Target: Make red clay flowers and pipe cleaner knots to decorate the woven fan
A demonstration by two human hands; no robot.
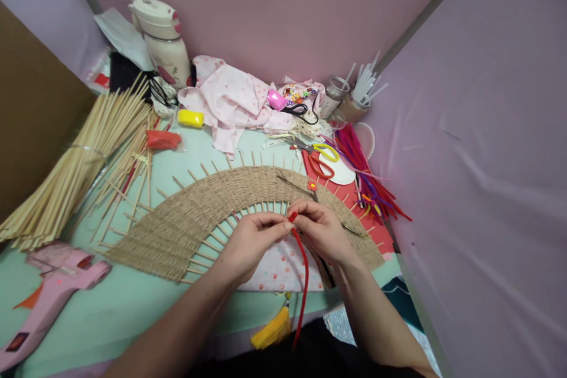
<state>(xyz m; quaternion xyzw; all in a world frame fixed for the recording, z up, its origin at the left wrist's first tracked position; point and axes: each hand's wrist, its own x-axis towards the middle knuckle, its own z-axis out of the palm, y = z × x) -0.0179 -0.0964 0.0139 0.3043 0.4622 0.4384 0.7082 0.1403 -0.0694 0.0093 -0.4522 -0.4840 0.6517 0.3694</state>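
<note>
Between the fingertips of both hands is a red pipe cleaner (pixel 305 274), its upper end bent into a small loop and its long tail hanging down toward my lap. My left hand (pixel 254 239) pinches it from the left, and my right hand (pixel 321 229) pinches it from the right; both are closed. Beneath and behind them lies an arched woven fan (pixel 212 195) of brown cord with thin sticks poking out along both edges. A small red flower (pixel 312 185) on a twig rests on the fan just beyond my right hand.
Bundled bamboo sticks (pixel 84 159) lie at left, above a pink glue gun (pixel 53 301). Scissors (pixel 325 156), loose pipe cleaners (pixel 376 183) and a jar of glue sticks (pixel 357 106) are at right. A bottle (pixel 166 47) and spotted cloth (pixel 234 94) stand behind. A yellow tassel (pixel 272 329) hangs in front.
</note>
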